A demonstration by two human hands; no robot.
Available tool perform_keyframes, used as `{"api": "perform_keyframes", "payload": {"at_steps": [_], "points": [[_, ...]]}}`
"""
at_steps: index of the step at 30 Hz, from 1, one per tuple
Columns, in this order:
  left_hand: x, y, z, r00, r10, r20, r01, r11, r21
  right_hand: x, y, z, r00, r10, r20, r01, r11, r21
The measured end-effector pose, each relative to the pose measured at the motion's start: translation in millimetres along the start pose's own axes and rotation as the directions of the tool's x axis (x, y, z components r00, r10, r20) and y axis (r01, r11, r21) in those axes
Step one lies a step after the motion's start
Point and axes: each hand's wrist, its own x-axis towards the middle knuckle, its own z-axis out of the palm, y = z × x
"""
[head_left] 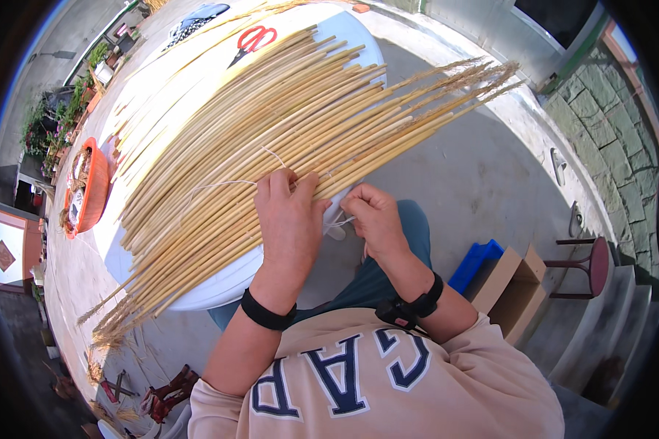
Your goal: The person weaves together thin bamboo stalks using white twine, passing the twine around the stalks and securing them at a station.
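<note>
Long straw-coloured reed stalks (220,154) lie side by side in a wide mat across a round white table (216,290). Feathery brown tufts (483,73) stick out past the table at the right end. My left hand (289,216) is closed over the nearest stalks, with its fingers bent around them. Just beyond the table's near edge, my right hand (377,223) pinches a thin white string (346,221). Another stretch of string (223,183) lies over the stalks by my left fingertips. Where the string passes beneath the stalks is hidden.
Red-handled scissors (252,42) lie at the far side of the table. An orange basin (91,190) stands at the left. To the right are a blue crate (476,265), an open cardboard box (509,289), a dark red stool (597,267) and steps (600,322).
</note>
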Motion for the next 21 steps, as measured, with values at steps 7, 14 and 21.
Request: {"api": "perform_keyframes", "payload": {"at_steps": [7,14,21], "points": [[-5,-1,7,0.997,-0.068,-0.039,0.066,0.996,-0.064,2,3,-2,0.998,-0.041,-0.043,0.038,0.997,-0.064],[-5,5,6,0.998,0.011,0.058,-0.019,0.988,0.151,0,3,-6,0.999,0.013,-0.041,-0.015,0.998,-0.055],[-8,6,10,0.997,0.015,0.081,-0.028,0.986,0.167,-4,3,-8,0.999,-0.017,-0.051,0.015,1.000,-0.023]]}}
